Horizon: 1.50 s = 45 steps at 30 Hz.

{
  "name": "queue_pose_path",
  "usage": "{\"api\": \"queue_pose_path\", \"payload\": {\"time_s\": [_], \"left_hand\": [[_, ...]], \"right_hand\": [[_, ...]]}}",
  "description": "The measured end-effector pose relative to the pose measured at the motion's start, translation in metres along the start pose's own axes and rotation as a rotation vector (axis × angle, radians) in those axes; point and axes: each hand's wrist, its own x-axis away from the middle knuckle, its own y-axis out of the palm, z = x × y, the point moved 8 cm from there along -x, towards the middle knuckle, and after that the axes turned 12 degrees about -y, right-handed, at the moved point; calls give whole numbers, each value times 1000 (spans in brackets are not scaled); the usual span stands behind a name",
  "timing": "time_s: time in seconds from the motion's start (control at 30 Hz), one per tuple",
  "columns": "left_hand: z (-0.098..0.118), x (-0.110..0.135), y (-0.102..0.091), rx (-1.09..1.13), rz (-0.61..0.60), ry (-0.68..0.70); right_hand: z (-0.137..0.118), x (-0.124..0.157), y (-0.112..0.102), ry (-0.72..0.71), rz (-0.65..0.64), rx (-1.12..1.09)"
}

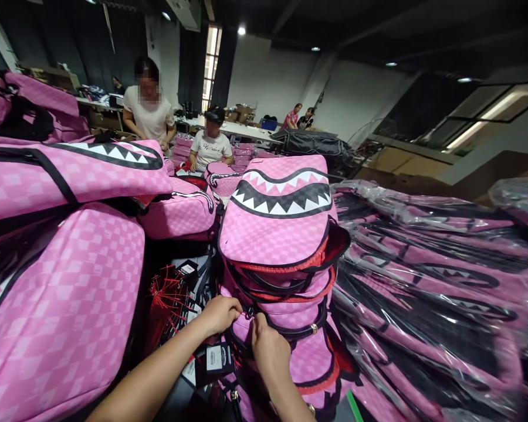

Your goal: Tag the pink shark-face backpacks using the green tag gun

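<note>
At the left edge of the stack of pink backpacks [275,239], too hard a tug by the left hand [220,315] or right hand [270,347] could be tipping that stack or losing the small dark fitting [249,313] (kind unclear). It is sitting between both hands' fingertips, against a lower pink bag [243,330]; the left fingers are pinching at it, the right ones' grip I cannot tell.

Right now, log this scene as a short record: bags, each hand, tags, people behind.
Stack: pink checkered bags, toothed print on top one
Left hand: at the stack's near left side
Right hand: beside it; detail between them too small to tell
Tags: left of stack, near red strings
Right side: plastic-wrapped bags
People behind: nearest two wear white
</note>
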Motion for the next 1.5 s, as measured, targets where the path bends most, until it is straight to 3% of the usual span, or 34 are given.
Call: {"api": "queue_pose_path", "payload": {"time_s": [0.1,0.27,0.4,0.57,0.67,0.87,0.97,1.07,1.23,1.37,1.5], "left_hand": [[1,9,-3,9,-11,-2],[2,16,-9,148,-106,76],[-4,20,-14,270,-161,131],[-4,22,-20,333,-2,167],[-1,21,-20,323,144,178],[5,38,-1,193,312,290],[2,45,11,144,305,340],[-2,43,17,162,267,346],[-10,24,26,309,195,231],[-16,15,30,395,163,108],[-15,17,26,412,111,102]], "right_hand": [[11,4,-2,33,4,-152],[21,0,11,74,17,-918],[13,-1,24,73,-61,-1202],[11,1,39,137,-116,-1586],[9,0,45,130,-136,-1644],[-9,7,58,306,-113,-1974],[-11,7,63,339,-40,-1985],[-2,4,61,290,72,-1836],[12,-1,46,179,319,-1556],[16,0,57,306,412,-1515],[14,-3,68,346,469,-1511]]}}
